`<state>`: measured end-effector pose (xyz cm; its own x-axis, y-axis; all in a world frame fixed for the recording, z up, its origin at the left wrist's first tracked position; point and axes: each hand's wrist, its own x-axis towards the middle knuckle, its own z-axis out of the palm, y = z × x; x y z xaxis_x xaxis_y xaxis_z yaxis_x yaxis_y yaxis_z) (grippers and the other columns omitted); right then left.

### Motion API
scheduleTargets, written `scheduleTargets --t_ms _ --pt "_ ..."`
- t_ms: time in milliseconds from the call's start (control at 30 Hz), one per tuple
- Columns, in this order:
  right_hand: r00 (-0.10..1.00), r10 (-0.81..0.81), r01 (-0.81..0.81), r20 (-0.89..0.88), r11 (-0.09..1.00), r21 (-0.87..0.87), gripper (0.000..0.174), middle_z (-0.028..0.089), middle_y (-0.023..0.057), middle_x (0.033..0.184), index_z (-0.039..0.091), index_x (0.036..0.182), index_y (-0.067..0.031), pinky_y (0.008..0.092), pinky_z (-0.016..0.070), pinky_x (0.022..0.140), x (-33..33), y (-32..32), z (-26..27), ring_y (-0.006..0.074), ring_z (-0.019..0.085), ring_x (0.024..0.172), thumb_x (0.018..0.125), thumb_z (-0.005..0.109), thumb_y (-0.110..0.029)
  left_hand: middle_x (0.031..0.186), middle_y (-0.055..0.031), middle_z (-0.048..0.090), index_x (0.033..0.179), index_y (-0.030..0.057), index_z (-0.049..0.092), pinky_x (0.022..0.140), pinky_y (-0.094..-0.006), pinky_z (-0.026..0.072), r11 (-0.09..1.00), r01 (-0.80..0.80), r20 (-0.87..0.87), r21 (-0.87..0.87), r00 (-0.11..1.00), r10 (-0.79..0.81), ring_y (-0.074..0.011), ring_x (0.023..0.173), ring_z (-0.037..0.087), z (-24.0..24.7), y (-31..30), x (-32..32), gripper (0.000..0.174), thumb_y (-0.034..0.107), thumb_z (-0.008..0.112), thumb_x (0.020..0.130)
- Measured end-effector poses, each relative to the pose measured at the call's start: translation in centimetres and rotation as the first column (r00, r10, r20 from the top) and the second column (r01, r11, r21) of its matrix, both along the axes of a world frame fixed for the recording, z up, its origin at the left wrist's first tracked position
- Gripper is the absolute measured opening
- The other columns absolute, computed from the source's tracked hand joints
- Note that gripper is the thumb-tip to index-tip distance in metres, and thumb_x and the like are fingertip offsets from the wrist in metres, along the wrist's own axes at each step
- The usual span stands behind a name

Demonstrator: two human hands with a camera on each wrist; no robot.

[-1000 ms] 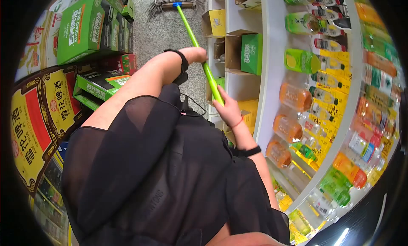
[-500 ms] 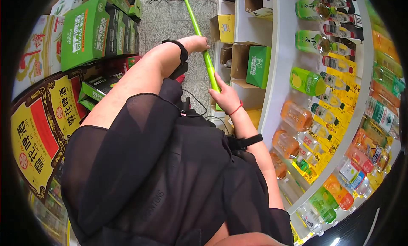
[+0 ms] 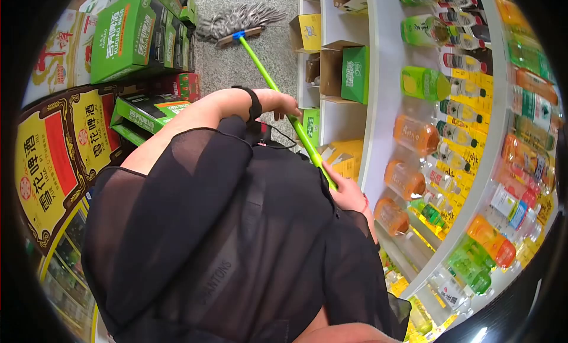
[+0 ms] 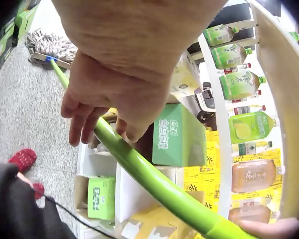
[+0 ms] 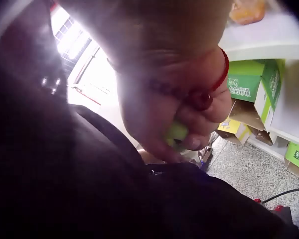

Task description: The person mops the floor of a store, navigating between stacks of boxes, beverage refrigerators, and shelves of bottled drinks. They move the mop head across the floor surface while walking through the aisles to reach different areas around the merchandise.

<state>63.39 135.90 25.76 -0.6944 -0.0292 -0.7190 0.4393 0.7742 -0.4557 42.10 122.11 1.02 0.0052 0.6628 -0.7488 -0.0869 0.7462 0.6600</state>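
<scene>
Green mop handle (image 3: 259, 68) | left hand (image 3: 277, 103) rests — right hand (image 3: 349, 195) grips | carton (image 3: 50, 159) (雪花啤酒)

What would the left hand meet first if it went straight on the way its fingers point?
The green mop handle; the fingertips of the left hand seem to rest against it. What lies beyond is unclear.

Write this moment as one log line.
left hand: rests on handle | right hand: grips handle | mop head: on floor
</scene>
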Motion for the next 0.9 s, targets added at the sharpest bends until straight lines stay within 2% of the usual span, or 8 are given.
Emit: scheduleTargets --t_ms 167,233,500,567,600,633,700,900 --pt "0.976 -0.21 0.216 0.052 0.964 -0.157 0.056 0.062 0.0198 0.082 0.043 0.129 -0.0199 0.0346 0.0468 0.068 4.1 1.3 3.5 0.0344 0.061 0.075 0.076 0.06 -0.029 0.092 -0.0187 0.06 0.109 0.0079 0.052 0.055 -0.0409 0.0522 0.979 0.181 0.225 -0.098 0.962 -0.155 -0.0274 0.07 0.061 3.9 0.8 2.1 0.041 0.041 0.048 0.086" --pt "0.972 -0.182 0.157 -0.151 0.974 -0.165 0.056 0.063 0.0185 0.086 0.044 0.129 -0.0199 0.034 0.0469 0.069 4.9 1.3 3.5 0.0335 0.061 0.076 0.076 0.06 -0.028 0.091 -0.0207 0.06 0.11 0.0076 0.052 0.057 -0.0436 0.0514 0.976 0.189 0.311 -0.104 0.939 -0.148 -0.0298 0.072 0.061 4.2 0.8 2.2 0.042 0.042 0.046 0.087" --pt "0.976 -0.139 0.146 -0.168 0.989 0.027 0.051 0.062 0.0191 0.089 0.046 0.126 -0.0203 0.0362 0.0478 0.071 0.8 0.9 3.9 0.0335 0.061 0.079 0.077 0.058 -0.025 0.091 -0.0204 0.061 0.114 0.0076 0.052 0.063 -0.0446 0.0505 0.977 0.088 0.322 -0.196 0.947 -0.021 -0.0303 0.079 0.062 3.9 1.9 -1.6 0.043 0.04 0.047 0.086" --pt "0.972 -0.092 0.102 -0.218 0.994 0.035 0.05 0.062 0.0192 0.089 0.046 0.126 -0.0202 0.0371 0.0479 0.07 -1.5 0.9 3.1 0.0339 0.061 0.08 0.077 0.058 -0.025 0.094 -0.0225 0.061 0.113 0.0049 0.053 0.065 -0.0409 0.0504 0.99 0.131 0.164 0.051 0.977 -0.138 -0.0284 0.085 0.062 0.8 1.4 -3.7 0.044 0.037 0.047 0.085" --pt "0.976 -0.1 0.11 -0.193 0.993 0.041 0.05 0.062 0.0191 0.089 0.046 0.126 -0.0198 0.0379 0.048 0.069 -3.1 1.0 2.5 0.0343 0.061 0.079 0.077 0.058 -0.025 0.089 -0.0234 0.062 0.109 0.0059 0.057 0.056 -0.0376 0.049 0.98 0.094 0.137 0.177 0.983 -0.119 -0.0265 0.079 0.065 -6.6 2.3 -4.4 0.04 0.034 0.047 0.083" --pt "0.979 -0.11 0.119 -0.17 0.992 0.046 0.05 0.062 0.019 0.088 0.046 0.126 -0.0195 0.0387 0.0481 0.068 -5.2 0.9 2.0 0.0348 0.061 0.078 0.078 0.057 -0.025 0.079 -0.0215 0.065 0.105 0.0103 0.061 0.046 -0.0344 0.0456 0.986 -0.071 0.179 -0.151 0.979 0.098 -0.0256 0.067 0.067 3.9 0.7 -7.7 0.035 0.031 0.046 0.082" --pt "0.979 -0.121 0.127 -0.165 0.992 0.025 0.05 0.062 0.019 0.086 0.046 0.126 -0.019 0.0391 0.0481 0.067 -10.3 0.3 1.7 0.0352 0.061 0.077 0.078 0.057 -0.026 0.07 -0.0172 0.065 0.103 0.0117 0.062 0.039 -0.0325 0.0428 0.977 -0.173 0.109 -0.127 0.976 0.187 -0.0244 0.057 0.066 1.7 0.4 -11.8 0.034 0.032 0.045 0.082" --pt "0.965 -0.024 0.024 -0.263 1.0 -0.004 0.051 0.062 0.0196 0.076 0.041 0.128 -0.0167 0.0437 0.0475 0.064 -25.1 -2.0 -3.0 0.0361 0.06 0.071 0.08 0.056 -0.029 0.068 -0.0185 0.061 0.09 -0.0026 0.061 0.047 -0.0377 0.0529 0.925 -0.364 -0.102 -0.108 0.93 0.354 -0.0272 0.052 0.062 -0.3 -2.3 -26.3 0.04 0.034 0.051 0.079"
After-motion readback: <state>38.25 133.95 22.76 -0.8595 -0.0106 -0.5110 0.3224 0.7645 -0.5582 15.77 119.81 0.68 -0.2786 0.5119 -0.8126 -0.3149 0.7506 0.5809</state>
